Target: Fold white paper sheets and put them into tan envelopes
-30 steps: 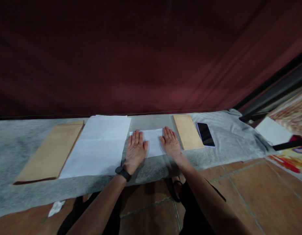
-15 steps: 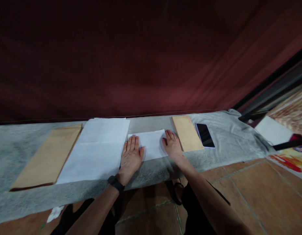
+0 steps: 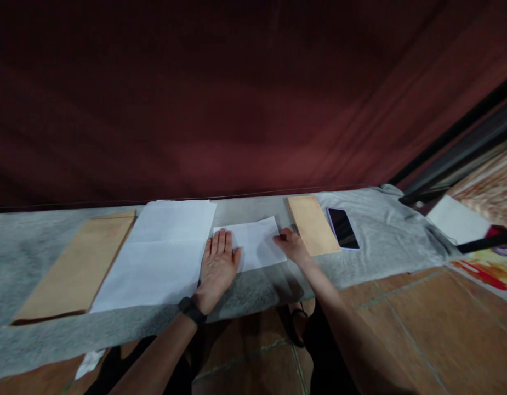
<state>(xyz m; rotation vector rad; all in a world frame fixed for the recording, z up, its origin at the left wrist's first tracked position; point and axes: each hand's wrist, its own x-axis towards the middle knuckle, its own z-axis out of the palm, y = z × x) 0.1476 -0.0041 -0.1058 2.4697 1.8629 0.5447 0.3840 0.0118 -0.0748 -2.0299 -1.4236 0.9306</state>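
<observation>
Left hand (image 3: 218, 264): palm down, fingers straight, thumb apart, flat over the left end of a small white sheet (image 3: 257, 241), gripping nothing.
Right hand (image 3: 291, 244): fingers curled at its right edge; from here I can't tell if they pinch it.
White sheet: on grey cloth (image 3: 385, 227), between the 2 hands.
Leftward: large white paper (image 3: 154, 252), brown envelope (image 3: 76, 266).
Rightward: tan envelopes (image 3: 317, 226), phone (image 3: 343, 229).

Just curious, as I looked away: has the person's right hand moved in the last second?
Yes, rightward: judged against the phone lying on the cloth, the right hand is now closer to it.
</observation>
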